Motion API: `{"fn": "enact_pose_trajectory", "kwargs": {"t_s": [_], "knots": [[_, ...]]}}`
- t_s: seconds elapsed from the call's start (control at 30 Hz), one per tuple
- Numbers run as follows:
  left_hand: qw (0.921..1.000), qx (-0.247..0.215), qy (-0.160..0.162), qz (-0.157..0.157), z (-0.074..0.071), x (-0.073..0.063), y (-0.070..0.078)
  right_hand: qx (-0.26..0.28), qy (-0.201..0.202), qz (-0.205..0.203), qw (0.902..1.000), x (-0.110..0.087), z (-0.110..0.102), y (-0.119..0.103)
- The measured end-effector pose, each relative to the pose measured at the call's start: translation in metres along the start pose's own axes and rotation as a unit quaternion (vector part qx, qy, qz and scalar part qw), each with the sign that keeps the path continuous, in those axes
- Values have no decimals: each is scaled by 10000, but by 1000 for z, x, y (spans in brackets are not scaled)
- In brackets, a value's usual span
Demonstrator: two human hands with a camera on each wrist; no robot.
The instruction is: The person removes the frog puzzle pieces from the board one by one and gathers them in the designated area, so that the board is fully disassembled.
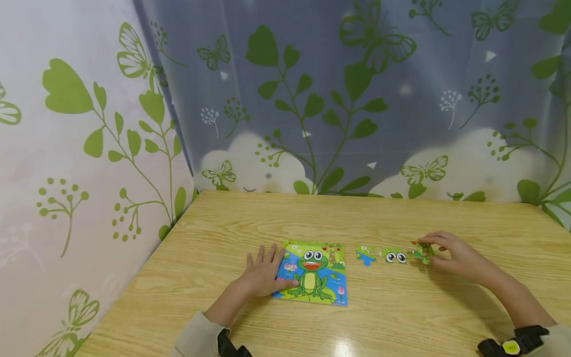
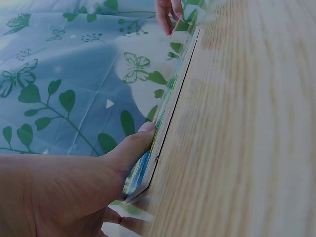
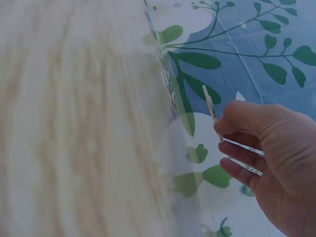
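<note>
A square frog puzzle board (image 1: 311,272) lies flat on the wooden table. My left hand (image 1: 263,275) rests at its left side with fingers spread. The left thumb lies over the board's edge, as the left wrist view also shows. My right hand (image 1: 452,255) pinches a green puzzle piece (image 1: 423,252) between thumb and fingers. The right wrist view shows that piece edge-on, tilted up from the table. Just left of it lie a puzzle piece with two frog eyes (image 1: 395,256) and a green and blue puzzle piece (image 1: 366,255).
The wooden table (image 1: 401,317) runs back to a blue curtain (image 1: 276,99) printed with leaves and butterflies. A pale printed curtain (image 1: 89,148) hangs along the table's left side.
</note>
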State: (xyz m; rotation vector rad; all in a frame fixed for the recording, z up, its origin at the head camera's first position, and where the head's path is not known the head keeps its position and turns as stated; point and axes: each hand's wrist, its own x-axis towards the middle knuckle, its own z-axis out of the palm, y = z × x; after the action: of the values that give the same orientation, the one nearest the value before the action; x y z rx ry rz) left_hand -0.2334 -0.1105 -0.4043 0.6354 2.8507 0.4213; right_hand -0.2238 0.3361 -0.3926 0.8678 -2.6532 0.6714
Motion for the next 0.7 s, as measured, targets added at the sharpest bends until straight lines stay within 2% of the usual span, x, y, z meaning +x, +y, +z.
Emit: {"fn": "enact_pose_trajectory", "kwargs": {"t_s": [0.2,0.47,0.7], "knots": [[10000,15,24,40,0,0,0,-2,41,-53,10000,-5,5,10],[10000,74,32,50,1,-1,0,62,7,136,9999,-9,15,16],[10000,50,35,47,0,0,0,157,-135,296,9993,-10,16,17]]}}
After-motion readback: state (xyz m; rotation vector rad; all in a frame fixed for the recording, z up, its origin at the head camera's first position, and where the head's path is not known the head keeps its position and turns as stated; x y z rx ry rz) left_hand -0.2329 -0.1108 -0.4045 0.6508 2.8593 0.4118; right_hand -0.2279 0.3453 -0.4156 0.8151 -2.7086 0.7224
